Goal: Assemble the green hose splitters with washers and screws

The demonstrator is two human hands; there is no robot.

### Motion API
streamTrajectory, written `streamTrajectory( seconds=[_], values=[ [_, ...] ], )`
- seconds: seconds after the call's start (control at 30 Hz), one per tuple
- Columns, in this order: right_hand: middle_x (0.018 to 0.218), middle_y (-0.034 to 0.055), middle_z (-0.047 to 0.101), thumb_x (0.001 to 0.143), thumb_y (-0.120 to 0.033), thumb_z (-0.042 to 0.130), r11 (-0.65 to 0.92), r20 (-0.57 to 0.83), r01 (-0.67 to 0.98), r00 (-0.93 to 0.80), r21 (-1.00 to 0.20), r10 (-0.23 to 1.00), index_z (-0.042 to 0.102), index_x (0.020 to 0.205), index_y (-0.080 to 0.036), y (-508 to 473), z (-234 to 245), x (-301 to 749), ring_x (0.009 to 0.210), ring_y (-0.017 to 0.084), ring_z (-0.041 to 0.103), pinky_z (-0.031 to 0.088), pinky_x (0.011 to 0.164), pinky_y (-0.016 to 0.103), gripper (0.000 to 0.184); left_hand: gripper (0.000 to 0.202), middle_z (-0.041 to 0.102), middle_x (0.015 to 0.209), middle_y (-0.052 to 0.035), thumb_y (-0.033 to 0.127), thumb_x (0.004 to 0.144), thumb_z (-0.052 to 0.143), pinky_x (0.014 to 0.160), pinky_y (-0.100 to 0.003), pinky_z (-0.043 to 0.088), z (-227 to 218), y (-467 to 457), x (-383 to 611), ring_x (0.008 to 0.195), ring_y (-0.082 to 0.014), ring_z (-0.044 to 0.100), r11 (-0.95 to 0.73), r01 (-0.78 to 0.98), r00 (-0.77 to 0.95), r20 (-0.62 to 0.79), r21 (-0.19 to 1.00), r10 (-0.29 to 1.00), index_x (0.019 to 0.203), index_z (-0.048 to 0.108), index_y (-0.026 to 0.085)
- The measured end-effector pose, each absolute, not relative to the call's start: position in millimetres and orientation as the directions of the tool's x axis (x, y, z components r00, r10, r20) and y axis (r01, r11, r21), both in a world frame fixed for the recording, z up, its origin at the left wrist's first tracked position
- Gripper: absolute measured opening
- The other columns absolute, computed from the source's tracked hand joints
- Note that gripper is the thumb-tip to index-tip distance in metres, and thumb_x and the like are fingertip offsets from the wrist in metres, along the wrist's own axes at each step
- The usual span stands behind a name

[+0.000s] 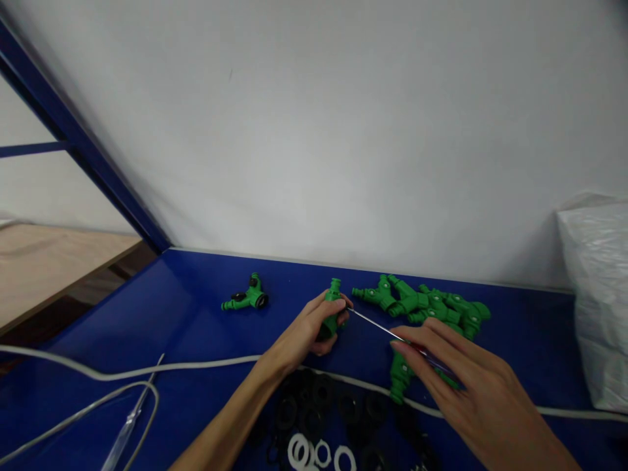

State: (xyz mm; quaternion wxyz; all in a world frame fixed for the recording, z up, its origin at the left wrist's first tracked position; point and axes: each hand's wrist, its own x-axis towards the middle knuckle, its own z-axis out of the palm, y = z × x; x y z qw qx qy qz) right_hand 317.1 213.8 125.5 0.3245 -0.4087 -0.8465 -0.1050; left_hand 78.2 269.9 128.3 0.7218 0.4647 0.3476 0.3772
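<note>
My left hand (316, 320) is closed around a green plastic hose splitter (333, 289), whose narrow end points up. Between the fingers of my right hand (456, 373) is a screwdriver (375, 323) with a thin metal shaft and a dark handle. Its tip reaches the side of the held splitter, where a small black part (347, 305) shows. My fingers hide much of the splitter, so I cannot tell exactly what the tip touches. Another green splitter (401, 373) lies partly beneath my right hand.
Several green splitters (432, 304) are piled behind my right hand. A splitter with black valves (250, 297) lies to the left. Black rings (314, 405) and white rings (299, 451) lie in front. A white cable (206, 364) crosses the blue table (196, 333); a plastic-wrapped bundle (596, 307) stands right.
</note>
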Motion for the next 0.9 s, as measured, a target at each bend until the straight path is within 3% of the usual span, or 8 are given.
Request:
streamTrajectory(
  seconds=[0.2,0.4,0.63,0.77,0.9],
  values=[
    [0.108,0.0045,0.079,0.099,-0.008,0.037,0.662,0.682,0.748,-0.506,0.042,0.528,0.074,0.114,-0.028,217,128,321,0.102,0.024,0.074,0.062,0.084,0.036,0.045,0.025,0.043,0.079,0.0051,0.042,0.094,0.052,0.038,-0.019,0.013,132,269,79,0.041,-0.0009,0.027,0.300,-0.237,0.472,-0.161,0.924,0.867,0.104,0.055,0.020],
    [0.105,0.0017,0.079,0.100,-0.011,0.041,0.685,0.675,0.729,-0.503,-0.005,0.540,0.074,0.113,-0.029,221,136,320,0.097,0.021,0.075,0.062,0.083,0.030,0.041,0.025,0.043,0.077,0.0055,0.042,0.092,0.055,0.037,-0.019,0.011,132,268,80,0.040,-0.0009,0.026,0.301,-0.284,0.471,-0.141,0.910,0.871,0.103,0.054,0.019],
    [0.108,0.0046,0.079,0.098,-0.001,0.032,0.643,0.646,0.730,-0.609,0.231,0.460,0.074,0.112,-0.018,221,134,318,0.097,0.022,0.075,0.062,0.083,0.032,0.047,0.031,0.041,0.074,0.0074,0.045,0.089,0.062,0.037,-0.018,0.013,131,268,80,0.041,-0.0003,0.026,0.247,-0.238,0.443,-0.122,0.939,0.888,0.105,0.055,0.020],
    [0.105,0.0035,0.079,0.103,-0.013,0.034,0.656,0.626,0.737,-0.590,0.160,0.510,0.074,0.111,-0.018,222,134,319,0.096,0.022,0.075,0.062,0.084,0.030,0.041,0.033,0.033,0.063,0.0113,0.042,0.084,0.070,0.036,-0.017,0.017,132,267,84,0.039,-0.0016,0.025,0.215,-0.154,0.394,-0.140,0.964,0.908,0.105,0.053,0.022],
    [0.110,0.0017,0.078,0.101,-0.015,0.039,0.648,0.603,0.759,-0.545,0.061,0.583,0.073,0.117,-0.022,221,130,322,0.101,0.022,0.074,0.062,0.088,0.031,0.038,0.035,0.035,0.060,0.0122,0.043,0.084,0.071,0.034,-0.016,0.019,129,266,87,0.037,-0.0019,0.026,0.201,-0.128,0.381,-0.139,0.971,0.914,0.104,0.050,0.023]
  ],
)
